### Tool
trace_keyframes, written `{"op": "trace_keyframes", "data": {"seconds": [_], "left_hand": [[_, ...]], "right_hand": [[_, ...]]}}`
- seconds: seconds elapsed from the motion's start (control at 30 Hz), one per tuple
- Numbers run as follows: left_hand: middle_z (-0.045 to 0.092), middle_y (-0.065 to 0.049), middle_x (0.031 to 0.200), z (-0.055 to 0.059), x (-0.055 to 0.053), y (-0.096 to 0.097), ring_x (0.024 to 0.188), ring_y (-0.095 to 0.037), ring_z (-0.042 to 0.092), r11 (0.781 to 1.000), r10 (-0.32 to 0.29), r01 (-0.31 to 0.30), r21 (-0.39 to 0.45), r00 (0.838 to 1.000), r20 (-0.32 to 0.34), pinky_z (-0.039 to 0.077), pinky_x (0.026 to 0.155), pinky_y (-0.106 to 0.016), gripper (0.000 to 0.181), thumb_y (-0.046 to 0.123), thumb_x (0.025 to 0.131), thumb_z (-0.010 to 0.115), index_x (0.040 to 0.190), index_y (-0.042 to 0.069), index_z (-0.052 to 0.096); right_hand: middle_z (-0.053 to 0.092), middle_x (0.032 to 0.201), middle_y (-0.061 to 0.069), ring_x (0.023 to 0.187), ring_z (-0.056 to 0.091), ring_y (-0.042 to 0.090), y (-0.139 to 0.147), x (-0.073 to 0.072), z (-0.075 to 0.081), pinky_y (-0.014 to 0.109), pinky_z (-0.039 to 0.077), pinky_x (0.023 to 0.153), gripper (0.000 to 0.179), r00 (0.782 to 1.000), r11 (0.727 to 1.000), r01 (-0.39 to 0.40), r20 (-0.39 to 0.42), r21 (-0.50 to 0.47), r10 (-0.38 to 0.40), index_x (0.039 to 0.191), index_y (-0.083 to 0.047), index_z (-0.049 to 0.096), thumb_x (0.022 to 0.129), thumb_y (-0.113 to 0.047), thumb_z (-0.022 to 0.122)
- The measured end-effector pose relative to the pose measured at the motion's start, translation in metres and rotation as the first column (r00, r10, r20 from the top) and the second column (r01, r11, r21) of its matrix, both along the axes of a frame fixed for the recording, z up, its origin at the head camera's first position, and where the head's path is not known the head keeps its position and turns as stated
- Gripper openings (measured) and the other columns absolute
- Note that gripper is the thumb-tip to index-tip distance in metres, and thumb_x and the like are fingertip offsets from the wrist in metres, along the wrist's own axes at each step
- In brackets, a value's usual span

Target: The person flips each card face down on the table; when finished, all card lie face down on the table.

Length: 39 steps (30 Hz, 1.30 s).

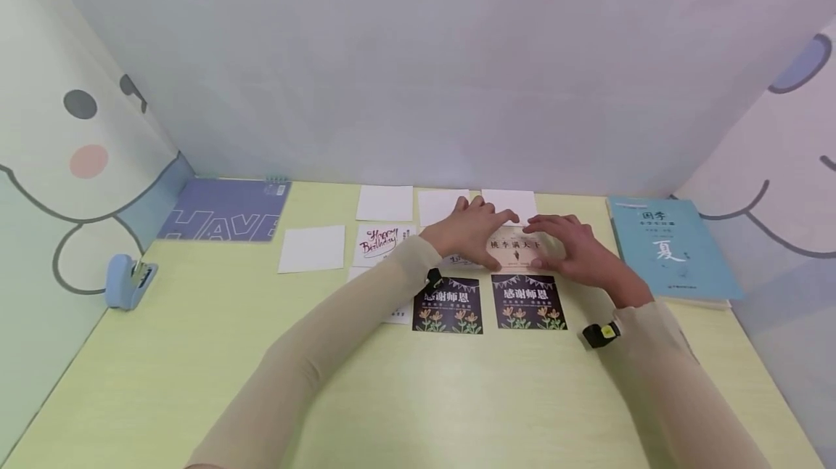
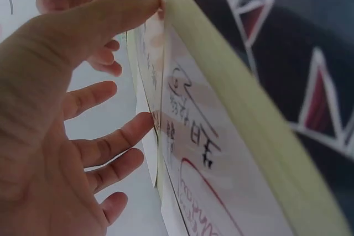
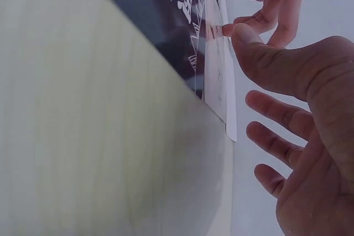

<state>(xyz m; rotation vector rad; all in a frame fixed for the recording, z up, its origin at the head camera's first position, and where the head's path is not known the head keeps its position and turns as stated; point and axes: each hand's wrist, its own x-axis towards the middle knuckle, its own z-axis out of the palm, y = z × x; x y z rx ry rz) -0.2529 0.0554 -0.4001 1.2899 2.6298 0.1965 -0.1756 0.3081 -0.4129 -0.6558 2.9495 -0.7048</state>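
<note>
A pale pink card [image 1: 516, 245] printed with dark characters was seen lying flat on the yellow-green table [image 1: 457, 396], in the right-hand column of a grid of cards, framed by two hands. Its left side was reached by the left hand [image 1: 466, 229], whose thumb and fingers were spread, with thumb tip and one fingertip apparently set against the card's edges. Its right side was flanked by the right hand [image 1: 575, 251], whose fingers were held apart and loosely bent; whether the card was touched by them could not be told. Nothing was clasped by either hand. Behind the card a blank white card [image 1: 509, 204] was placed, and before it a dark flowered card [image 1: 530, 302], with a matching dark card [image 1: 451, 313] set to its left. Farther left, a Happy Birthday card [image 1: 379, 242] and a tilted white card [image 1: 311, 249] were laid out. At the outer edges, a purple notebook [image 1: 222, 211] and a light-blue desk tool [image 1: 127, 282] were seen on the left, and a blue book [image 1: 673, 247] on the right.
</note>
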Motion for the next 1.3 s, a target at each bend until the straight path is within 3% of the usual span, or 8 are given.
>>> {"op": "trace_keyframes", "data": {"seconds": [0.27, 0.57, 0.77, 0.97, 1.3], "left_hand": [[0.055, -0.001, 0.134, -0.001, -0.002, -0.002, 0.119, -0.020, 0.042, 1.000, 0.006, -0.007, 0.030, 0.999, 0.035, 0.032, 0.101, -0.040, 0.101, 0.058, 0.082, 0.088, 0.163, 0.036, 0.032], [0.052, -0.002, 0.132, -0.007, 0.000, -0.006, 0.118, -0.021, 0.045, 0.994, -0.009, 0.004, 0.110, 0.999, 0.042, 0.030, 0.095, -0.039, 0.106, 0.055, 0.081, 0.091, 0.163, 0.036, 0.027], [0.054, -0.003, 0.134, -0.009, 0.000, -0.006, 0.118, -0.021, 0.045, 0.994, 0.018, -0.024, 0.107, 0.998, 0.053, 0.029, 0.095, -0.039, 0.114, 0.055, 0.081, 0.091, 0.167, 0.036, 0.018], [0.056, -0.004, 0.141, -0.003, 0.003, -0.003, 0.121, -0.022, 0.050, 0.994, 0.000, -0.002, 0.108, 1.000, 0.015, 0.033, 0.101, -0.042, 0.113, 0.053, 0.083, 0.090, 0.169, 0.032, 0.020], [0.055, -0.001, 0.156, -0.001, 0.008, 0.015, 0.118, -0.011, 0.055, 0.974, -0.051, 0.041, 0.225, 0.998, 0.035, 0.036, 0.106, -0.040, 0.110, 0.052, 0.083, 0.090, 0.169, 0.031, 0.025]], "right_hand": [[0.049, 0.163, 0.023, 0.144, 0.043, 0.051, 0.002, 0.010, 0.002, 0.068, 0.030, 0.105, 0.061, 1.000, 0.999, 0.010, -0.011, 0.042, -0.009, 0.147, -0.011, 0.060, 0.093, -0.022, 0.085], [0.049, 0.165, 0.021, 0.141, 0.042, 0.050, 0.006, 0.011, 0.006, 0.066, 0.026, 0.108, 0.082, 0.998, 0.998, 0.055, 0.030, 0.033, -0.056, 0.157, -0.016, 0.047, 0.087, -0.013, 0.089], [0.051, 0.162, 0.021, 0.139, 0.042, 0.048, 0.006, 0.014, 0.008, 0.066, 0.026, 0.111, 0.098, 0.997, 0.997, 0.070, -0.023, 0.016, -0.070, 0.163, -0.013, 0.040, 0.080, -0.009, 0.093], [0.050, 0.163, 0.019, 0.139, 0.043, 0.050, 0.011, 0.017, 0.010, 0.067, 0.026, 0.110, 0.101, 0.994, 0.997, 0.075, -0.078, 0.002, -0.075, 0.162, -0.016, 0.039, 0.079, -0.015, 0.095], [0.054, 0.156, 0.020, 0.133, 0.045, 0.048, 0.017, 0.019, 0.017, 0.063, 0.025, 0.101, 0.099, 0.991, 0.998, 0.042, -0.126, -0.042, -0.047, 0.161, -0.011, 0.038, 0.079, -0.021, 0.093]]}}
